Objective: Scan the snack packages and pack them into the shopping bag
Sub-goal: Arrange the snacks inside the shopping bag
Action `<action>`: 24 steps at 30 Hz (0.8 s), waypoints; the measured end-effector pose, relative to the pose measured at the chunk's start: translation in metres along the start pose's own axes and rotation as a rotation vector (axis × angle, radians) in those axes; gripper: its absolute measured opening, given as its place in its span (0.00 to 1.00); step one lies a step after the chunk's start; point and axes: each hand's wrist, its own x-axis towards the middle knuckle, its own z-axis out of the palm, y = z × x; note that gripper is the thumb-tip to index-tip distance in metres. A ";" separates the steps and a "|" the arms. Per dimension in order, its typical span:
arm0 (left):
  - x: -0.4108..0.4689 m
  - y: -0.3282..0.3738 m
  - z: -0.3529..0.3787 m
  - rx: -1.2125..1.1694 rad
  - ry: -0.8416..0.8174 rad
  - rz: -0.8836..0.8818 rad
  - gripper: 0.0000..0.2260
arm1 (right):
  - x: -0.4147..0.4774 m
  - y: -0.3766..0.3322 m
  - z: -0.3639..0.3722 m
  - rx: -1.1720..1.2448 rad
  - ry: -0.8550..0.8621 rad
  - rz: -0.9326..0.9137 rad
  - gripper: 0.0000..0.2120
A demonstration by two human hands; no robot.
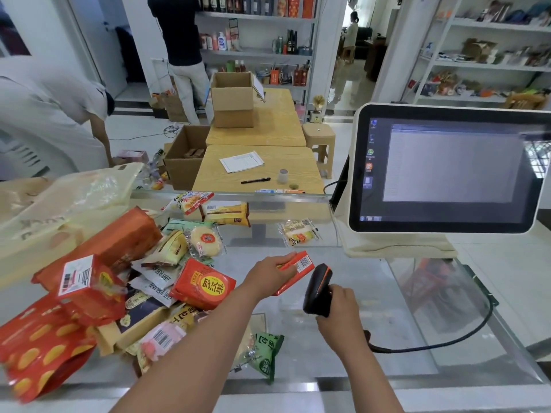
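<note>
Your left hand [269, 271] gripped a small orange-red snack box [298, 268], fingers curled over its top, barcode end turned toward the scanner. Your right hand [340, 308] was wrapped around the handle of the black barcode scanner [319, 286], its head just beside the box's barcode, apparently not touching it. The scanner's cable [447, 344] ran off to the right of the box across the glass counter [372, 368]. Left of the box sat the pile of snack packages [143, 278]: a red square box with a yellow round label [205, 286] nearest, a long orange-brown bag [113, 245] behind it, a red bag with yellow ovals [41, 350] at the pile's near-left edge, a green packet [267, 354] at its near side. Beyond the box lay a lone clear-wrapped rice cracker pack [299, 232]. The pale plastic shopping bag [68, 198] lay behind the pile, far left of the box. The POS touchscreen [450, 168] stood right of and behind the box.
</note>
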 end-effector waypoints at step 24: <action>-0.073 0.048 -0.151 -0.407 0.329 0.016 0.13 | 0.017 -0.172 0.013 1.315 -0.306 0.033 0.16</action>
